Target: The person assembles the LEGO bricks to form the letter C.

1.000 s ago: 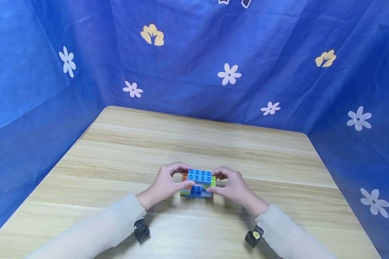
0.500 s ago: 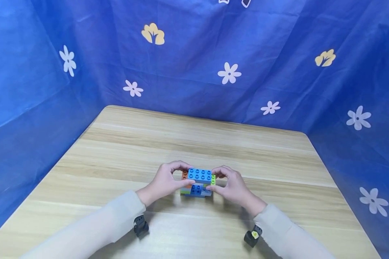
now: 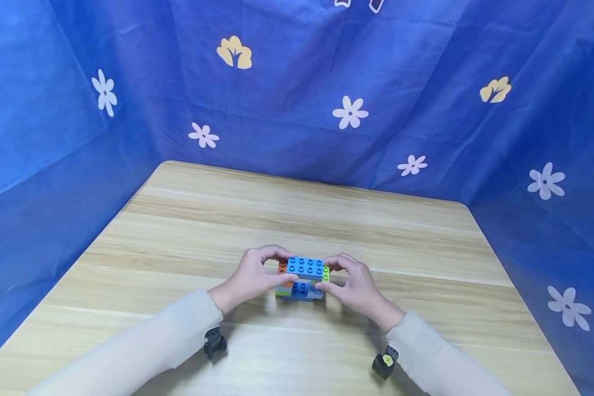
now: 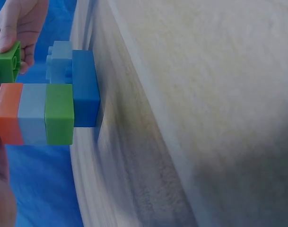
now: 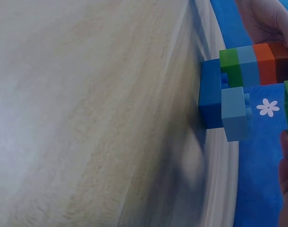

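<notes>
On the table stands a built stack of toy building bricks. Its dark blue base brick (image 4: 85,87) carries a left column of green, light blue, orange (image 5: 264,64) and brown bricks, and a lone light blue brick (image 5: 233,113) on the right. Across the top lies a blue studded brick (image 3: 305,268), with a green brick (image 4: 9,64) under its right end, apart from the light blue one below. My left hand (image 3: 254,275) grips the column's upper left end, thumb in front and fingers behind. With thumb and fingers my right hand (image 3: 353,283) pinches the green brick at the right end.
The wood-grain table (image 3: 218,209) reaches well beyond the bricks on all sides. A blue curtain (image 3: 287,71) with white and yellow flowers surrounds its back and sides. Small black wrist cameras (image 3: 214,342) hang at both sleeves.
Both hands keep their hold on the bricks, with only a very slight shift of the arms and view. The stack stays in place.
</notes>
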Action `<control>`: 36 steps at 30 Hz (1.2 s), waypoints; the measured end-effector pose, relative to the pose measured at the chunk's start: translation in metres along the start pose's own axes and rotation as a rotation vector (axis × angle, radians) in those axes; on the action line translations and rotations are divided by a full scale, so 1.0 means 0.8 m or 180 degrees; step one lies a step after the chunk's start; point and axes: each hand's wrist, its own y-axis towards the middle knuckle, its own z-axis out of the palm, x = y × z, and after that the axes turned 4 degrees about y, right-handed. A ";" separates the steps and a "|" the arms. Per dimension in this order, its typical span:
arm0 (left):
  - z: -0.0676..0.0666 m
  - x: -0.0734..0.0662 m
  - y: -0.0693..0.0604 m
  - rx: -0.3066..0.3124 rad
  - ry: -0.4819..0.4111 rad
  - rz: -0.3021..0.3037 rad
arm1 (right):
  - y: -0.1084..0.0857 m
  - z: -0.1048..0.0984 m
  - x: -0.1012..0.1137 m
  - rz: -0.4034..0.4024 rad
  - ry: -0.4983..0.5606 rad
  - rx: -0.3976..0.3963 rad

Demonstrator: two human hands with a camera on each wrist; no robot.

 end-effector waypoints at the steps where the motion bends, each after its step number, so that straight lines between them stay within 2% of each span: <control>1: 0.000 0.000 0.000 -0.0003 0.0010 -0.0012 | 0.000 0.000 -0.001 -0.0002 0.0000 -0.0004; 8: 0.000 0.004 0.000 0.0040 -0.0004 -0.0211 | -0.001 -0.002 -0.003 0.0124 0.0076 0.0007; 17: -0.001 0.008 -0.003 0.0099 -0.0051 -0.0117 | 0.000 -0.003 -0.003 0.0213 0.0095 0.0044; 22: -0.007 0.016 -0.010 0.0173 0.0122 -0.0130 | 0.001 -0.003 -0.001 0.0213 0.0080 0.0037; 27: -0.012 0.023 -0.021 0.0310 0.0286 -0.0255 | 0.002 -0.003 -0.001 0.0222 0.0092 0.0037; 32: -0.012 0.029 -0.030 0.0446 0.0317 -0.0349 | 0.002 -0.003 -0.001 0.0221 0.0116 0.0047; 36: -0.010 0.033 -0.032 0.0462 0.0253 -0.0431 | 0.003 -0.003 0.000 0.0234 0.0128 0.0056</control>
